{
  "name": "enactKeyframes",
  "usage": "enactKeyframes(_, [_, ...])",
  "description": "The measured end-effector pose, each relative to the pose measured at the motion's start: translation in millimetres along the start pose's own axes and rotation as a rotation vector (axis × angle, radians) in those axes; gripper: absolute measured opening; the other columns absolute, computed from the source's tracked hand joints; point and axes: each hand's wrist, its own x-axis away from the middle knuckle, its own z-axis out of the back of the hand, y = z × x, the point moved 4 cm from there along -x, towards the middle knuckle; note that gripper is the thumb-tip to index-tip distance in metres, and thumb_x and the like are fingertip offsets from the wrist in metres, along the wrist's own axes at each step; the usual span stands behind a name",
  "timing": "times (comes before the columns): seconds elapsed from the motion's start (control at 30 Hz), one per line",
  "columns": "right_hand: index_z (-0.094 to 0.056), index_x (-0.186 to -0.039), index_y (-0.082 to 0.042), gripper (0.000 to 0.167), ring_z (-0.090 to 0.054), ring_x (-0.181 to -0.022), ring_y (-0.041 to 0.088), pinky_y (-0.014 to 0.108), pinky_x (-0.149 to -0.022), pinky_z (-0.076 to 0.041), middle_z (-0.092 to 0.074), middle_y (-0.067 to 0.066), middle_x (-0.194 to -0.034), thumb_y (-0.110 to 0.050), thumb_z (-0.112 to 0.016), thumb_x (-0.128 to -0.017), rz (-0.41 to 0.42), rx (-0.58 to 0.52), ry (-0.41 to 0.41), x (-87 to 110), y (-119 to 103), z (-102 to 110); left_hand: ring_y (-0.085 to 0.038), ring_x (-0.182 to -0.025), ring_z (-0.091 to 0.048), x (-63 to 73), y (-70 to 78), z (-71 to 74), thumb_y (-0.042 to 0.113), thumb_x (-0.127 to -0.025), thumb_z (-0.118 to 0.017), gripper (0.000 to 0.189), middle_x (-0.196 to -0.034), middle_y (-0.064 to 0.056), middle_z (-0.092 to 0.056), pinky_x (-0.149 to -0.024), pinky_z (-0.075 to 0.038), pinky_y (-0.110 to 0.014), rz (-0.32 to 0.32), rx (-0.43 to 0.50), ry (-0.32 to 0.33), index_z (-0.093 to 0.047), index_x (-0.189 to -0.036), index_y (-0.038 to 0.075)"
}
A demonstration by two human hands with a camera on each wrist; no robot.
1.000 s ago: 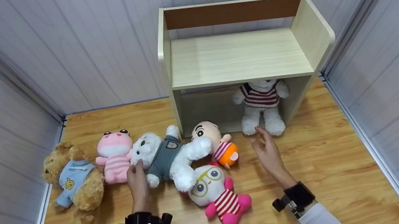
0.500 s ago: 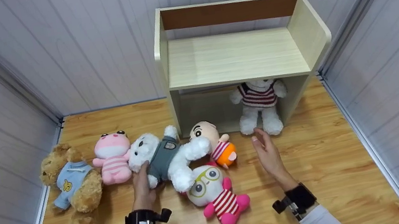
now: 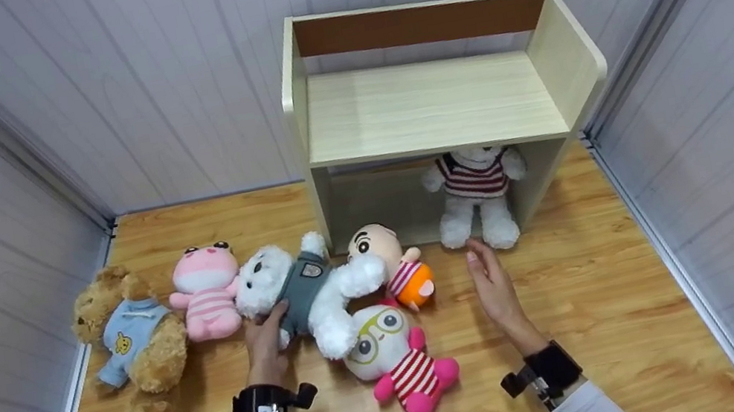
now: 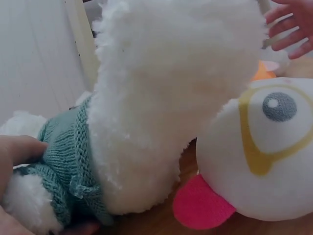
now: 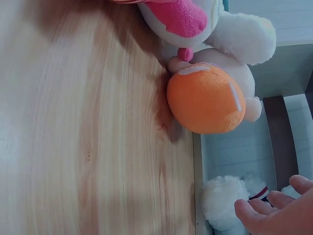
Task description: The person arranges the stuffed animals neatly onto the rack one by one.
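Note:
A white teddy bear (image 3: 306,288) in a grey-green knitted sweater lies on its side on the floor. My left hand (image 3: 267,344) grips it near the shoulder, thumb on the sweater (image 4: 68,142) and the other fingers mostly hidden beneath. Over on the right, my right hand (image 3: 497,287) is relaxed, its fingers fairly straight and holding nothing. Just beyond those fingertips are the feet of another white bear (image 3: 475,179) in a striped sweater, seated in the shelf's lower compartment with its head partly hidden by the board above.
A two-level wooden shelf (image 3: 432,104) stands against the back wall. Around the held bear lie a doll with orange shorts (image 3: 410,281), a pink-limbed doll with yellow glasses (image 3: 401,358) and a pink frog (image 3: 209,294). A brown bear (image 3: 141,336) lies far left.
My left hand has slid right and its thumb has come over onto the bear's sweater. The bear has hardly moved, and the right hand is almost still.

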Motion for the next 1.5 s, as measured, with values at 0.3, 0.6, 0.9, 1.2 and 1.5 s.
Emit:
enactKeyframes(0.3, [-0.041,-0.152,0.006,0.047,-0.037,-0.146,0.04,0.052,-0.122,-0.028,-0.041,0.026,-0.157,-0.02,-0.04,-0.113,-0.015,-0.03,-0.001,3.9,-4.5,1.4,-0.01,-0.091,-0.06,10.6,0.1,8.1,0.006,-0.098,-0.067,0.058,-0.132,-0.011,-0.048,-0.076,-0.055,-0.022,-0.099,0.066,-0.064,-0.039,-0.148,-0.001])
enactKeyframes(0.6, [-0.041,-0.153,0.003,0.05,-0.036,-0.146,0.038,0.052,-0.121,-0.027,-0.041,0.024,-0.157,-0.027,-0.041,-0.113,0.028,-0.057,-0.022,6.0,-10.0,-2.3,-0.015,-0.097,-0.068,28.6,9.2,2.6,0.007,-0.103,-0.06,0.055,-0.119,-0.012,-0.063,-0.085,-0.059,-0.029,-0.149,0.096,-0.2,-0.039,-0.151,-0.009])
enactKeyframes(0.9, [-0.043,-0.153,0.002,0.049,-0.037,-0.147,0.036,0.05,-0.122,-0.027,-0.043,0.021,-0.158,-0.026,-0.041,-0.113,0.025,-0.058,-0.042,7.8,-17.2,-5.6,-0.02,-0.097,-0.069,39.4,14.0,-9.6,0.003,-0.099,-0.063,0.057,-0.126,-0.019,-0.061,-0.086,-0.06,-0.034,-0.165,0.062,-0.275,-0.041,-0.15,-0.009])
enactKeyframes(1.2, [-0.047,-0.15,0.005,0.044,-0.041,-0.145,0.036,0.047,-0.121,-0.03,-0.048,0.023,-0.154,-0.018,-0.039,-0.114,0.06,-0.068,-0.083,14.7,-36.4,-14.0,-0.018,-0.098,-0.07,49.1,18.4,-23.7,0.002,-0.095,-0.067,0.063,-0.13,-0.022,-0.062,-0.084,-0.06,-0.03,-0.173,-0.026,-0.298,-0.039,-0.151,-0.007])
enactKeyframes(1.5, [-0.05,-0.147,0.006,0.043,-0.048,-0.14,0.039,0.053,-0.117,-0.035,-0.053,0.025,-0.148,-0.019,-0.041,-0.113,0.122,-0.089,-0.199,18.1,-39.5,-28.3,-0.021,-0.106,-0.066,66.4,26.3,-45.4,0.002,-0.088,-0.074,0.063,-0.128,-0.023,-0.066,-0.085,-0.056,-0.029,-0.225,-0.175,-0.288,-0.05,-0.145,-0.002])
